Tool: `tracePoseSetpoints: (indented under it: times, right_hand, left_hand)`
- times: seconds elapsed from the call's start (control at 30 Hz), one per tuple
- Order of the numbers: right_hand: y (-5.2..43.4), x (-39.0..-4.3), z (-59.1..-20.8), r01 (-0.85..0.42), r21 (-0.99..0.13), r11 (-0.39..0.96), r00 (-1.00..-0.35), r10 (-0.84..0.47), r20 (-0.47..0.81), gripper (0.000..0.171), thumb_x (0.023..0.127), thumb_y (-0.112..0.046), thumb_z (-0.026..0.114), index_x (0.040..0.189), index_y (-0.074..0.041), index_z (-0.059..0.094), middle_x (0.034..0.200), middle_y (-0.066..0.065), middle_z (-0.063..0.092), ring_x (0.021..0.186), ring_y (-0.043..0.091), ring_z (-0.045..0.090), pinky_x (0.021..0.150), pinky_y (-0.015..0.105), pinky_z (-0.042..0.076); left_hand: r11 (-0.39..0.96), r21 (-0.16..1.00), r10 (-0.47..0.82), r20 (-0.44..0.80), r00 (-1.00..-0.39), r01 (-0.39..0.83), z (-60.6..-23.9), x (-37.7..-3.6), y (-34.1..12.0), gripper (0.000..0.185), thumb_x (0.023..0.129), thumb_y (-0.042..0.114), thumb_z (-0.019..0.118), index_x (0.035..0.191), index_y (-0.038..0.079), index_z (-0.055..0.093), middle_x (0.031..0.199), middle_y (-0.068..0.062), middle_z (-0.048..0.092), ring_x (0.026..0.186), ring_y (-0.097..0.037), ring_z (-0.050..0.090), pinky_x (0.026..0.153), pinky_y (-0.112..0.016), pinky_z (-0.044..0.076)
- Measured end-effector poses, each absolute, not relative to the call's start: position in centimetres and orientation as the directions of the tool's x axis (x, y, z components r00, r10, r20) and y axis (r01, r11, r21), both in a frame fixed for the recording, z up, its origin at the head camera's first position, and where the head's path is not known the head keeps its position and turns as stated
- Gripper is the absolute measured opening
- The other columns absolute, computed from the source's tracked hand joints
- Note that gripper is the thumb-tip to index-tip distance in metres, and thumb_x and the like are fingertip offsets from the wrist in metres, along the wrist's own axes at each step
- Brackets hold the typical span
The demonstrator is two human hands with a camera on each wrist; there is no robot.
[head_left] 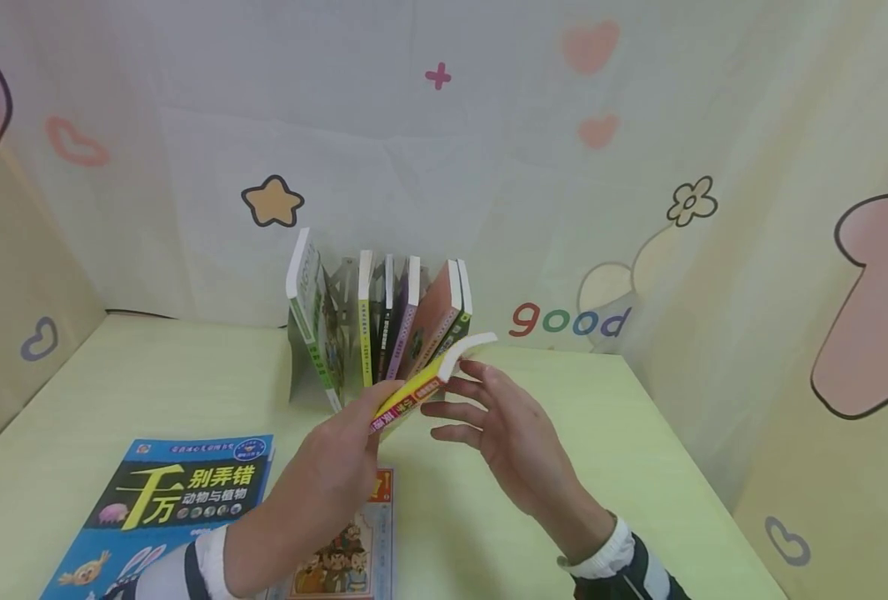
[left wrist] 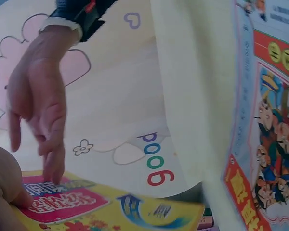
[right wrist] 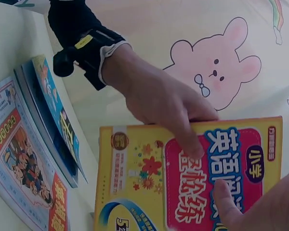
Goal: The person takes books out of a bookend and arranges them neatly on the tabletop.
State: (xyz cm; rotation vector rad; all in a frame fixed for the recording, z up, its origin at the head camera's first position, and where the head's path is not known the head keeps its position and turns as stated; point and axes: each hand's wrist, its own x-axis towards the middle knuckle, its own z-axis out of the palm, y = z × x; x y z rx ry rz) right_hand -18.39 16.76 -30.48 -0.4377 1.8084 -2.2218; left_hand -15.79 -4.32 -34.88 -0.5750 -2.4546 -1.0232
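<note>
My left hand [head_left: 327, 471] grips a yellow book [head_left: 414, 395] by one edge, its thumb lying on the cover. The book is raised over the table and tilted, spine towards me, with a red title panel on its cover in the right wrist view. Beside its far end is my right hand [head_left: 510, 442], fingers spread and loosely bent. One of its fingers [right wrist: 226, 202] overlaps the cover in the right wrist view. Behind the yellow book, several upright books [head_left: 366, 317] stand in a grey metal book holder [head_left: 299, 367], partly hidden by the left hand and the book.
On the table [head_left: 564, 483], a blue book [head_left: 159, 500] lies flat at the front left. A book with a picture of several cartoon figures [head_left: 354, 550] lies beside it, partly under my left forearm. A printed cloth [head_left: 429, 167] hangs behind the table and along its sides.
</note>
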Motion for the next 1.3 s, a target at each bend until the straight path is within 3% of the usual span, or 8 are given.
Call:
tracePoseSetpoints:
  times: [0.1,0.3,0.63,0.9,1.13,1.3]
  right_hand:
    - [17.0,-18.6,-30.6,-0.015,-0.987,-0.158,-0.936,-0.346,0.069,0.048,0.114,-0.036,0.038,0.151,-0.006,0.044,0.145,0.021,0.053,0.121,0.034,0.064,0.096,0.041,0.056]
    - [17.7,-18.9,-30.9,0.014,-0.993,-0.120,-0.967,-0.254,0.017,0.046,0.111,-0.034,0.047,0.148,-0.006,0.047,0.143,0.018,0.056,0.122,0.033,0.064,0.099,0.040,0.055]
    - [20.0,-20.0,-30.6,-0.025,-0.997,-0.074,-0.985,-0.171,0.038,0.037,0.112,-0.024,0.046,0.141,-0.001,0.048,0.131,0.015,0.061,0.119,0.027,0.065,0.099,0.036,0.055]
    - [21.4,-22.5,-30.3,-0.128,-0.992,0.019,-0.983,-0.137,0.124,0.039,0.112,-0.023,0.047,0.143,0.001,0.049,0.126,0.012,0.061,0.118,0.026,0.064,0.098,0.034,0.055]
    - [21.6,-25.7,-30.4,-0.179,-0.975,0.130,-0.981,-0.099,0.167,0.041,0.112,-0.020,0.047,0.146,0.003,0.048,0.131,0.016,0.060,0.124,0.034,0.060,0.096,0.030,0.055]
    - [21.0,-27.7,-30.8,-0.159,-0.967,0.198,-0.983,-0.123,0.137,0.044,0.113,-0.018,0.043,0.151,0.003,0.044,0.139,0.022,0.055,0.126,0.034,0.057,0.104,0.038,0.052]
  left_hand:
    - [0.608,0.644,0.187,0.452,-0.872,0.464,-34.0,-15.8,-4.7,0.056,0.098,-0.002,0.067,0.146,0.014,0.045,0.128,-0.012,0.068,0.105,-0.029,0.071,0.081,-0.043,0.062]
    - [0.474,0.761,0.173,0.414,-0.894,0.444,-33.3,-15.9,-5.7,0.050,0.102,0.001,0.061,0.145,0.012,0.039,0.137,-0.016,0.063,0.118,-0.038,0.067,0.084,-0.053,0.060]
    - [0.326,0.907,0.085,0.252,-0.964,0.266,-31.9,-15.9,-7.7,0.052,0.104,0.010,0.062,0.147,0.011,0.035,0.135,-0.016,0.063,0.113,-0.038,0.069,0.081,-0.051,0.061]
    - [0.258,0.948,0.019,0.187,-0.982,0.185,-31.5,-15.4,-10.6,0.059,0.104,0.016,0.063,0.152,0.012,0.028,0.133,-0.015,0.060,0.109,-0.033,0.071,0.076,-0.046,0.063]
    - [0.308,0.944,-0.025,0.133,-0.991,0.119,-31.5,-14.7,-13.0,0.069,0.104,0.019,0.063,0.159,0.013,0.021,0.136,-0.018,0.057,0.109,-0.034,0.070,0.076,-0.043,0.063]
    - [0.332,0.941,-0.033,0.085,-0.996,0.069,-31.4,-14.4,-14.3,0.076,0.104,0.025,0.064,0.162,0.012,0.016,0.137,-0.020,0.056,0.106,-0.031,0.071,0.075,-0.041,0.063]
